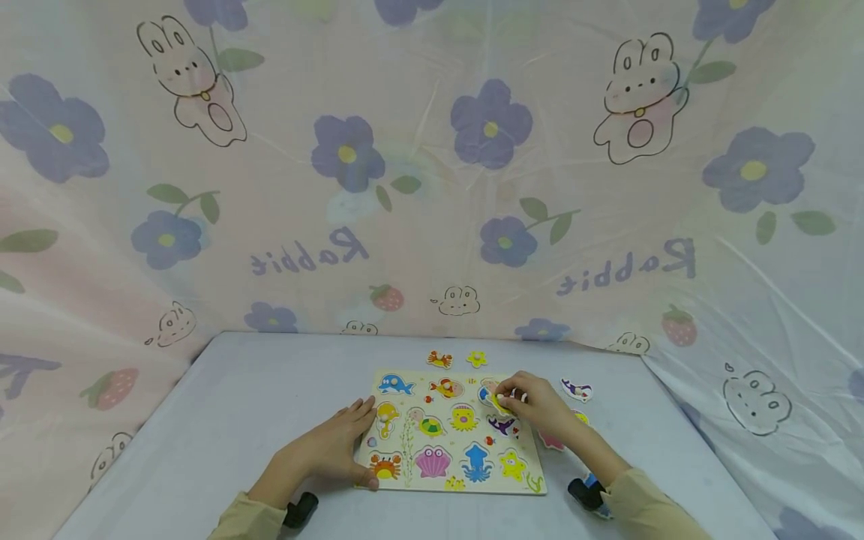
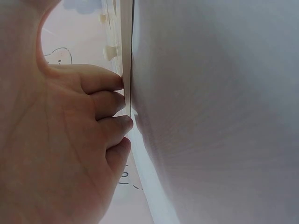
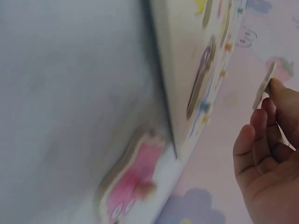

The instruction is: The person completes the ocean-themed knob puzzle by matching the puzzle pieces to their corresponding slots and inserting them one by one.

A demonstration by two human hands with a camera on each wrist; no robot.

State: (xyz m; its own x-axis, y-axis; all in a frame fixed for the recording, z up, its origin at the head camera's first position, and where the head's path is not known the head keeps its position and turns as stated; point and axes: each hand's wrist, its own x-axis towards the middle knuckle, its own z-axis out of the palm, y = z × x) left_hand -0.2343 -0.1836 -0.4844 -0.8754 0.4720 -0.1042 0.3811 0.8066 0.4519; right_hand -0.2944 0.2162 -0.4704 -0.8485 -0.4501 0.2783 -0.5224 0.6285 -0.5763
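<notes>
My left hand (image 1: 335,445) lies along the left edge of a wooden peg puzzle board (image 1: 454,486), its thumb at the front left corner. In the left wrist view, the fingertips (image 2: 122,122) press against the board's side (image 2: 126,56). Over the board's back right part, my right hand (image 1: 533,405) pinches a mostly yellow puzzle piece (image 1: 500,405) between thumb and fingers. From the right wrist, that puzzle piece (image 3: 264,87) appears edge-on, raised off the board, its picture hidden. Sea animals cover the board, among them a blue dolphin (image 1: 396,385) and a pink shell (image 1: 433,461).
Behind the board lie a crab piece (image 1: 440,359) and a yellow star-shaped piece (image 1: 476,358). To the right are a purple piece (image 1: 577,389) and a pink piece (image 3: 135,179), partly under the right arm. A blue piece lies beneath the right wrist camera (image 1: 586,495). Printed curtain (image 1: 418,187) surrounds the table.
</notes>
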